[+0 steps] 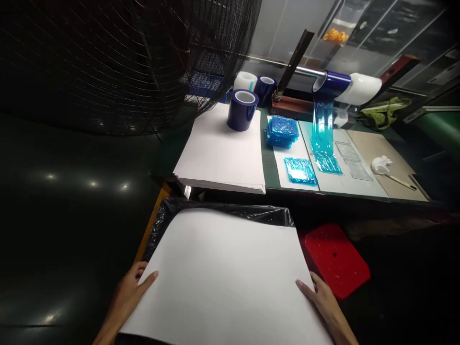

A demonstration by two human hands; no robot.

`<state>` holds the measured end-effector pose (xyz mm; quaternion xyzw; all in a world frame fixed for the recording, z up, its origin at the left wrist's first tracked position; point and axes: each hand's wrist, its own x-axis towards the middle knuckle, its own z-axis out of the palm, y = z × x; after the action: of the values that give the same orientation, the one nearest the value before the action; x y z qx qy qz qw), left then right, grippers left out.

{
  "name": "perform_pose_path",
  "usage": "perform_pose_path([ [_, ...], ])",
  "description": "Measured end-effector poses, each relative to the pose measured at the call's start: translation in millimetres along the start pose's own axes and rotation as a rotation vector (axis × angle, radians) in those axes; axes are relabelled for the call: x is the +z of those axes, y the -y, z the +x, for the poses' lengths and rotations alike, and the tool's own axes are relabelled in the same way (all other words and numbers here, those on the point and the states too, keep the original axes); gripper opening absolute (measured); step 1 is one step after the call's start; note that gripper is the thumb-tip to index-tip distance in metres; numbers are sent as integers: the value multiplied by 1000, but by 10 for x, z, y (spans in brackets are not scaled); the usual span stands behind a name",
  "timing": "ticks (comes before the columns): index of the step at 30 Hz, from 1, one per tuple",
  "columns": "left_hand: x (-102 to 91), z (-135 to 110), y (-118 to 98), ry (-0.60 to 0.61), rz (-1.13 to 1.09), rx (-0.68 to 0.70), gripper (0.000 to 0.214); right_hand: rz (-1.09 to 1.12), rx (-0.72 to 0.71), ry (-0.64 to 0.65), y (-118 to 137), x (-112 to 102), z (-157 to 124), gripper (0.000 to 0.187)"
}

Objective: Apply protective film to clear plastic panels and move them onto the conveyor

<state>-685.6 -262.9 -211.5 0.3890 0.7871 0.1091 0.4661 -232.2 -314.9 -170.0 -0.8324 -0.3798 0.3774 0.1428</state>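
Note:
Between both hands is a large white sheet of paper, held by its side edges. My left hand pinches the left edge, thumb on top and fingers underneath. On the opposite edge my right hand grips in the same way. Whether it is one sheet or a few, I cannot tell. Beneath the paper shows a bin lined with a black plastic bag. Just beyond it, a stack of white paper lies on the table, with a dark blue tape roll standing on it.
A large mesh fan looms at upper left. On the bench sit blue film-wrapped pieces, clear plates and a brush. Film rolls hang on a rod in a wooden stand. A red stool stands at right.

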Motion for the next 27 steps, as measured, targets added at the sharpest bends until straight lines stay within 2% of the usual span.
perform_pose_path([
  [2,-22,2,110,-76,172,4,37,-168,13,19,-26,176,184,28],
  [6,320,-179,147,-153,375,54,59,-361,-1,-88,163,651,198,58],
  [8,515,-266,67,-248,473,179,66,-441,-97,-152,349,890,138,64],
  [10,687,-245,-66,-308,598,386,64,-569,-187,-166,512,1105,165,63],
  [12,858,-57,-198,-230,741,525,65,-691,-195,-103,569,1309,328,66],
  [13,951,97,-239,-135,813,514,69,-725,-163,-49,541,1414,451,70],
  [15,1151,469,-227,-65,865,437,89,-727,-63,73,373,1643,725,81],
  [17,1359,827,-84,-22,879,331,104,-710,38,185,108,1893,962,87],
  [20,1644,1195,245,40,891,222,107,-693,141,290,-281,2254,1189,90],
  [23,1847,1445,460,22,892,191,104,-691,158,272,-494,2489,1376,91],
  [27,1960,1865,449,-31,859,231,98,-700,146,136,-534,2542,1789,77],
])
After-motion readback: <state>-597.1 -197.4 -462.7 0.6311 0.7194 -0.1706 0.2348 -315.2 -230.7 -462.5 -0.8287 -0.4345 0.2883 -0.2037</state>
